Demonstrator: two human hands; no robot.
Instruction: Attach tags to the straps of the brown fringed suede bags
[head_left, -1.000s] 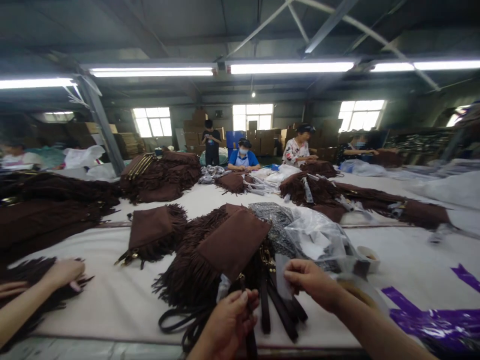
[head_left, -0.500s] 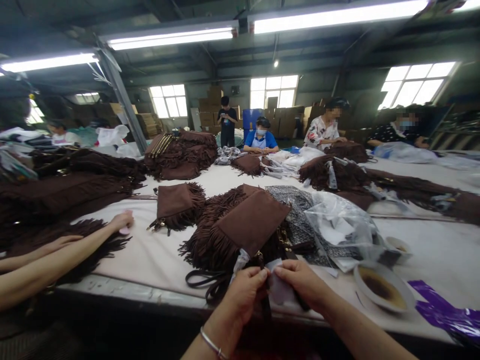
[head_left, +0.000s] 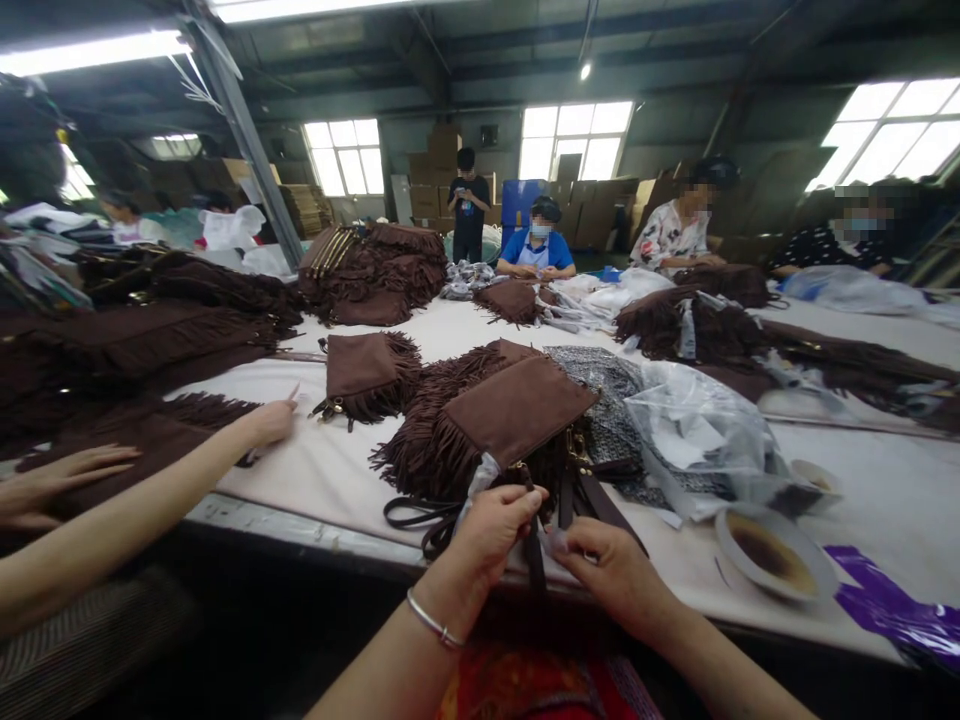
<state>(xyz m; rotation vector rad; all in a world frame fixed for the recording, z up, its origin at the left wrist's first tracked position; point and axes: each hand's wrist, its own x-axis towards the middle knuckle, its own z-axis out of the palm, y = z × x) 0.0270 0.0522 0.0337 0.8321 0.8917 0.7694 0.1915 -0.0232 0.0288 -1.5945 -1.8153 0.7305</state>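
Observation:
Several brown fringed pouches lie piled at the middle of the table, the top pouch [head_left: 517,408] with its flat side up. My left hand [head_left: 491,530], with a silver bangle at the wrist, pinches a dark brown strap [head_left: 534,555] by the pouch's near corner. Just right of it, my right hand [head_left: 604,565] is closed on a piece of translucent wrapping [head_left: 553,541]. Another wrapped strap end [head_left: 482,478] rises beside my left hand. A black loop strap [head_left: 420,513] hangs near the table edge.
At the left, another person's hand [head_left: 274,420] reaches over the table [head_left: 315,500]. On the right are a clear plastic bag [head_left: 697,430], a bowl of brown liquid [head_left: 772,550] and purple plastic [head_left: 892,605]. Brown pouch stacks [head_left: 375,270] stand farther back.
The view has tilted down and shifted left. The wrapping at my right hand now looks crumpled and smaller, and my left hand is higher on the strap. The neighbour's hand has reached farther right.

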